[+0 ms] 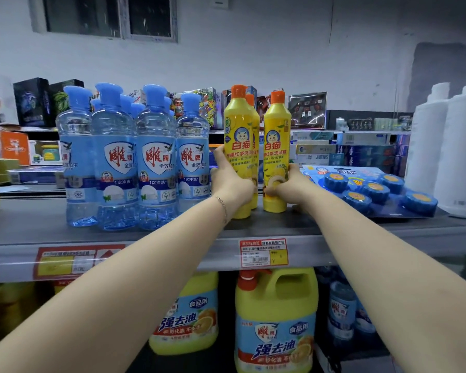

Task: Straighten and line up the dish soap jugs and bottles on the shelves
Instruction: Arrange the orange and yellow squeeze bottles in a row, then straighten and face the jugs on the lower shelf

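The left grip [230,181] wraps its fingers round the left yellow bottle [238,130]; the right grip [291,184] curls round the lower body of the right yellow bottle [276,135]; both bottles stand upright on the top shelf [38,219] just above the red price tag [264,253], near each other with a gap between; a third yellow bottle [250,99] stands right behind the left one.

The likely trouble is tipping; the bottles are tall, narrow and held by their lower halves, so a quick sideways shove could rock the tops; the left one might knock the bottle behind it backward, or bump the clear blue bottles [156,157] crowded above and left of the tag; the right one could ride onto the blue blister card [366,189] lying above and right of the tag and end up tilted.

The shelf looks like smooth grey metal, so the bases should slide readily; pulled too far forward, they could pass the lip that carries the tag. Below the tag stand yellow jugs [276,319]; far right of it, white bottles [457,146]; high above it, a pale wall and a window [105,17].
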